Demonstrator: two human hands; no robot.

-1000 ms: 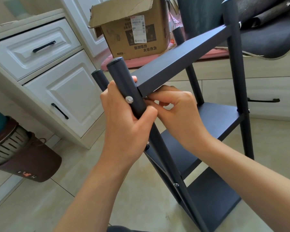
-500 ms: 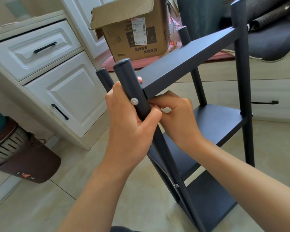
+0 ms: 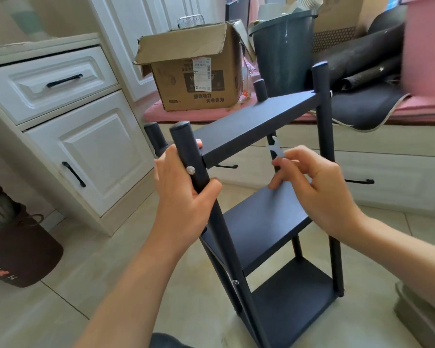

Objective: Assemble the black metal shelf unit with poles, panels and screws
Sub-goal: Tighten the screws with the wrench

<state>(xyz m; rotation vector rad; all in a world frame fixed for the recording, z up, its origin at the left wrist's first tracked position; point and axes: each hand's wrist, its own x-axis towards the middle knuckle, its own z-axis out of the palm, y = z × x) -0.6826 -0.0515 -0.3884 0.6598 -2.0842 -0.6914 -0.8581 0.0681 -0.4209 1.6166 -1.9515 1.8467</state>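
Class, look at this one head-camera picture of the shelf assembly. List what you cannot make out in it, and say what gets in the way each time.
- Flat metal wrench pinched by the right hand: its lower end is hidden by the fingers, and motion blur smears its shape.
- Near pole: the left hand wraps it, hiding that stretch.
- Screw: too small to tell if fully tightened.
- Cardboard box: label print too small to read.
- Brown basket: cut off by the left edge.

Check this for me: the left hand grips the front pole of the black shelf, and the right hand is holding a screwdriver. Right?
Not quite. The head view shows the right hand pinching a small flat metal wrench, not a screwdriver. The left hand does grip the front pole of the black shelf.
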